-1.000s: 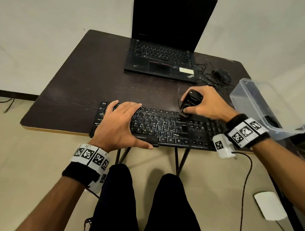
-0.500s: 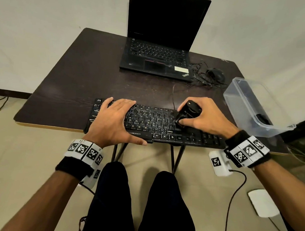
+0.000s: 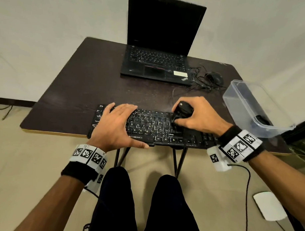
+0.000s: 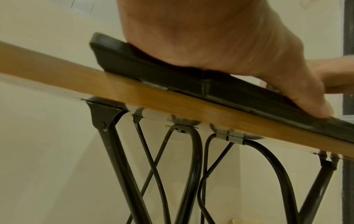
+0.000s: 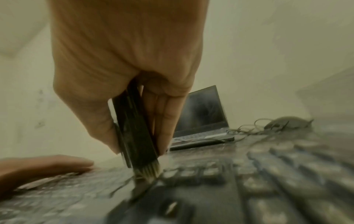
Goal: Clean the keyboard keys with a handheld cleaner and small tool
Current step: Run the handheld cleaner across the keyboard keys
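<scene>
A black keyboard (image 3: 153, 127) lies along the near edge of the dark table (image 3: 76, 93). My left hand (image 3: 116, 124) lies flat on the keyboard's left half with fingers straight and the thumb along its front edge (image 4: 316, 112). My right hand (image 3: 191, 115) grips a black handheld cleaner (image 3: 182, 110) upright over the keys right of centre. In the right wrist view the cleaner (image 5: 134, 128) ends in short pale bristles (image 5: 148, 169) that touch the keys (image 5: 210, 171). The view there is blurred.
An open black laptop (image 3: 158, 63) stands at the back of the table, with a wired mouse (image 3: 214, 77) and tangled cable beside it. A clear plastic box (image 3: 252, 108) with a dark item inside sits at the right edge. Black metal table legs (image 4: 118, 166) cross underneath.
My right hand has drawn the cleaner toward me and then back up the keys right of centre. The left hand has stayed flat on the keyboard's left half. The head view has shifted.
</scene>
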The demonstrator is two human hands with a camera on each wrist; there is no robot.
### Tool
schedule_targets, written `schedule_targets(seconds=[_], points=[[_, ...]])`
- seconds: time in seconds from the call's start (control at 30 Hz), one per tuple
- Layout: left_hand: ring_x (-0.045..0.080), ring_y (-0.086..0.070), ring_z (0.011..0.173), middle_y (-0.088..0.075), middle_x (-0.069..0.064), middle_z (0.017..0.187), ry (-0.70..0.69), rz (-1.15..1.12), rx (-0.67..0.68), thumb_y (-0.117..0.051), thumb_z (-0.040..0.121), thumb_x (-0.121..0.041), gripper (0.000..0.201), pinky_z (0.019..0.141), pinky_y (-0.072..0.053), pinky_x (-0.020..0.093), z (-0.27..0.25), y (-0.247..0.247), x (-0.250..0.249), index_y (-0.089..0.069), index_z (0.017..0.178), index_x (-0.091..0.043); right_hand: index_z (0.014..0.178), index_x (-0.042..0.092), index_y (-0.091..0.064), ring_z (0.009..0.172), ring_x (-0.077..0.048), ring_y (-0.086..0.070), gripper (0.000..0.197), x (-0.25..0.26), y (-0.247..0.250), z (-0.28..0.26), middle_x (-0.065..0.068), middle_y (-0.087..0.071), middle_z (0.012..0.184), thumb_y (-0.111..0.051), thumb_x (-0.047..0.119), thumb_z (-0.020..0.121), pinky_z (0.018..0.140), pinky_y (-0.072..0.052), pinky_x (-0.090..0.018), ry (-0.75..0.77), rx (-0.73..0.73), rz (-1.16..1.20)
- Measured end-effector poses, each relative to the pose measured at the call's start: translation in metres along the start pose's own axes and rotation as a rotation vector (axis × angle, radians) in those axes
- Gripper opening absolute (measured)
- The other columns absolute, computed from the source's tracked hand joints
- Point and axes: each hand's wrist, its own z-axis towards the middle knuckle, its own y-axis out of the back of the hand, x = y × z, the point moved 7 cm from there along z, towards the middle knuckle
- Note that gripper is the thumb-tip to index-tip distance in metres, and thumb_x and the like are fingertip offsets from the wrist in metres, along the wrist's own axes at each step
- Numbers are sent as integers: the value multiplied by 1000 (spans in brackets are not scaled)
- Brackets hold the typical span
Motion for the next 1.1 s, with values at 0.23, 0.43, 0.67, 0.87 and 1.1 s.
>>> schedule_targets(seconds=[0.23, 0.43, 0.67, 0.87, 1.1], points=[[15, -46, 145, -54, -2, 153, -58, 11, -64, -53, 51, -108, 135, 131, -8, 50, -6, 6, -5, -48, 152, -18, 96, 31, -73, 76, -9, -70, 33, -12, 8, 2, 13, -74, 82, -87, 21, 67, 73, -58, -33, -125, -103, -10], [18, -56, 135, -60, -1, 145, -119, 15, -179, -61, 59, -103, 120, 128, -19, 54, -13, 9, -9, -62, 139, -13, 103, 32, -64, 79, -11, -72, 46, -6, -8, -12, 10, -76, 85, -90, 18, 68, 78, -59, -37, -127, -52, 115], [14, -58, 131, -62, -7, 140, -96, -29, -233, -63, 59, -101, 112, 126, -24, 52, -18, 12, -10, -66, 134, -18, 132, 33, -47, 61, -4, -67, 68, -25, -9, -17, 5, -75, 85, -86, 15, 79, 64, -55, -32, -163, -322, 198], [11, -56, 133, -61, -9, 141, -68, -16, -209, -62, 58, -102, 112, 127, -22, 53, -18, 10, -7, -65, 136, -21, 135, 35, -51, 81, -8, -72, 71, -13, -5, -17, 11, -73, 100, -87, 14, 77, 80, -60, -35, -118, -354, 236], [13, -58, 132, -62, -7, 141, -89, 4, -209, -63, 60, -100, 111, 126, -22, 56, -19, 8, -8, -65, 136, -19, 126, 37, -60, 82, -15, -73, 60, -19, 1, -19, 8, -74, 93, -85, 16, 75, 80, -61, -43, -161, -379, 170]])
